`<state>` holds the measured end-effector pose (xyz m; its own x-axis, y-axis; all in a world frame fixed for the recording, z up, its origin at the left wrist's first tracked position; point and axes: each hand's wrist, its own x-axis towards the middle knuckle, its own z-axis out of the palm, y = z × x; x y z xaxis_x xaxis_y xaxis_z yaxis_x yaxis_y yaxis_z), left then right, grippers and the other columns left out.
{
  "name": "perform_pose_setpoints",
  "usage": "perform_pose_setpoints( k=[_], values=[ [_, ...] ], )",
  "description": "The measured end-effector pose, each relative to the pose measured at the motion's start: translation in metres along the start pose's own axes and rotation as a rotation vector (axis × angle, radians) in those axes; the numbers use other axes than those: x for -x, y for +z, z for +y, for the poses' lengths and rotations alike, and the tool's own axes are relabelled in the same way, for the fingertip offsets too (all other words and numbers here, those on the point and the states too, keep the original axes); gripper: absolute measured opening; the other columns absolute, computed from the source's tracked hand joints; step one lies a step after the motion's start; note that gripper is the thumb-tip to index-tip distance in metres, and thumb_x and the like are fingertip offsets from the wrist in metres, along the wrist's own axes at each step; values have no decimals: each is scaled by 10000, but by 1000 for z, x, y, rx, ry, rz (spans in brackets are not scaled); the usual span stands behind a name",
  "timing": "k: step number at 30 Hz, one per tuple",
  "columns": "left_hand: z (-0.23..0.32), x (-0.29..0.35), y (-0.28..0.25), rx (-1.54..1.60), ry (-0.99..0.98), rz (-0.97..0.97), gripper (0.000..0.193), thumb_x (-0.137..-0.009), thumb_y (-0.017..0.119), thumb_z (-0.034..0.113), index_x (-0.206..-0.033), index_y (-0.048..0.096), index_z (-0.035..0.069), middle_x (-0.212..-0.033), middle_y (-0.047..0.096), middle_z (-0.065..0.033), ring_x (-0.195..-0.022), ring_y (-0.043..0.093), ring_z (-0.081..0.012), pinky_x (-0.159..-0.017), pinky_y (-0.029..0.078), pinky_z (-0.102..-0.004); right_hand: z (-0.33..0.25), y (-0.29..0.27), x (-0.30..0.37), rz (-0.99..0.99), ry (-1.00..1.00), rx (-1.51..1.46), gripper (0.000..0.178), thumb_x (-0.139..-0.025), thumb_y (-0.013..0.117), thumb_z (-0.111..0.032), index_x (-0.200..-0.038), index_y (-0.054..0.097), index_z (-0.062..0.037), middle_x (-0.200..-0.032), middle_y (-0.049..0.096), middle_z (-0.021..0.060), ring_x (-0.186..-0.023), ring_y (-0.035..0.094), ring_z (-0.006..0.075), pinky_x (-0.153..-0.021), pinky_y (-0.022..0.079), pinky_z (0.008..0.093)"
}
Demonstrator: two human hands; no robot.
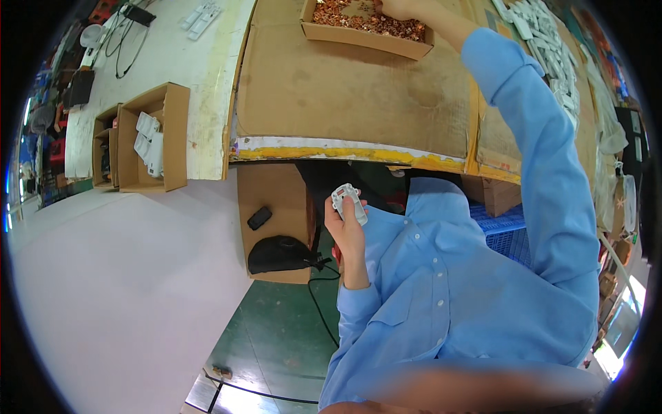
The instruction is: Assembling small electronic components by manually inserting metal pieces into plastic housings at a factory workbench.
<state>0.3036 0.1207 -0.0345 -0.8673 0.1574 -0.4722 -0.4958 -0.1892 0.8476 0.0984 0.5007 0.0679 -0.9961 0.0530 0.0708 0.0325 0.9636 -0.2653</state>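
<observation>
My left hand (348,234) is closed around a white plastic housing (350,201), held in front of my body below the table's edge. The thumb lies across the housing's open, recessed side. At the far end of the table stands a shallow cardboard box (365,36) full of small copper-coloured metal pieces (338,15). My right arm stretches out to this box, and my right hand (401,8) is down among the pieces at its right half. Its fingers look pinched together, partly cut off by the top of the view; what they hold cannot be made out.
Many white plastic parts (552,55) are heaped at the table's right. On the left bench, a cardboard box (176,138) holds white housings. Below lie a black pouch (279,255) on cardboard, a cable (317,303) and a blue crate (507,238). A yellow-taped edge (352,153) fronts the table.
</observation>
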Motion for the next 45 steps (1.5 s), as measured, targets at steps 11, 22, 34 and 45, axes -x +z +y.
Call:
perform_pose_setpoints(
  k=[11,22,34,45],
  values=[
    [45,11,43,85,-64,-424,487,-856,476,30,-1339,421,4,-1203,605,-169,-990,637,-229,-836,537,-342,-26,-58,96,237,-441,-610,214,-790,660,-212,-803,701,-3,-748,690,163,-729,669,266,-691,522,383],
    [58,56,123,-41,-92,-773,528,-778,450,-17,-1304,422,13,-1108,576,-100,-981,595,-182,-853,498,-312,-122,-30,299,271,-150,-328,130,-788,689,-57,-857,582,-33,-808,537,97,-762,527,294,-656,438,391],
    [38,98,134,-95,-94,-789,417,-810,482,17,-1226,496,7,-1040,607,-73,-907,586,-138,-766,474,-259,-117,-22,353,366,151,-562,216,-766,753,-136,-897,596,-65,-791,530,64,-725,522,242,-645,421,359],
    [17,110,132,-277,93,-759,274,-929,445,105,-1136,579,-15,-854,652,-73,-728,603,-109,-641,486,-253,-132,-10,390,387,358,-614,229,-792,745,-156,-897,577,-41,-816,569,74,-714,574,219,-629,469,329]
  ],
)
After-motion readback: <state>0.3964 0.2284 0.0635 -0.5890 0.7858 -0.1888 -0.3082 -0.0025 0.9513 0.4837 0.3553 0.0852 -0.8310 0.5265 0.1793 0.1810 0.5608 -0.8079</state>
